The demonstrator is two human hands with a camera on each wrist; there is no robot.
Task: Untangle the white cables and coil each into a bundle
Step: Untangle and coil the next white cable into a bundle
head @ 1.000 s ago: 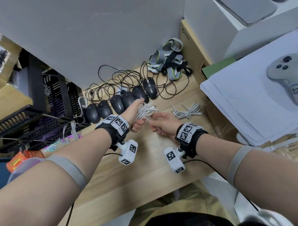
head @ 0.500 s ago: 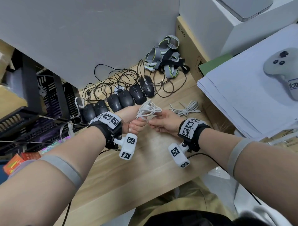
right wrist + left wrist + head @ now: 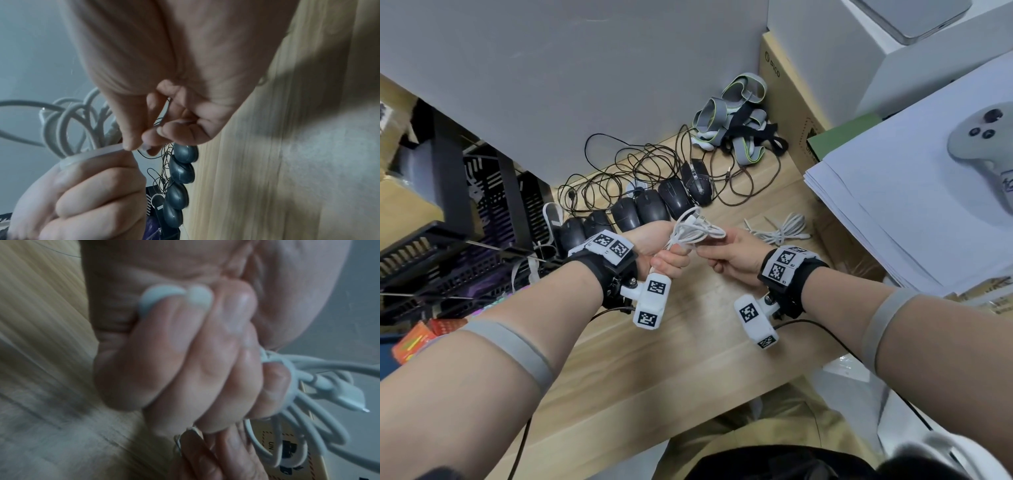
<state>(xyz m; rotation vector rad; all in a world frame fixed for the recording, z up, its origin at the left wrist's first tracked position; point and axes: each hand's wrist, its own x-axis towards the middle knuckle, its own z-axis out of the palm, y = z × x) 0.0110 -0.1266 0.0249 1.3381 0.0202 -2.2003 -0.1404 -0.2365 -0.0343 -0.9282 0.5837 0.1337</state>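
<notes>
Both hands have lifted the coiled cable (image 3: 697,230) off the worktop (image 3: 688,342). The left hand (image 3: 664,253) grips the loops; the right hand (image 3: 736,255) pinches the tail, wrapping it around. Another cable (image 3: 780,229) waits

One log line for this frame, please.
stage: wrapping coil | left hand: grips white cable bundle | right hand: pinches its free strand | second white cable: loose on wooden table
</notes>
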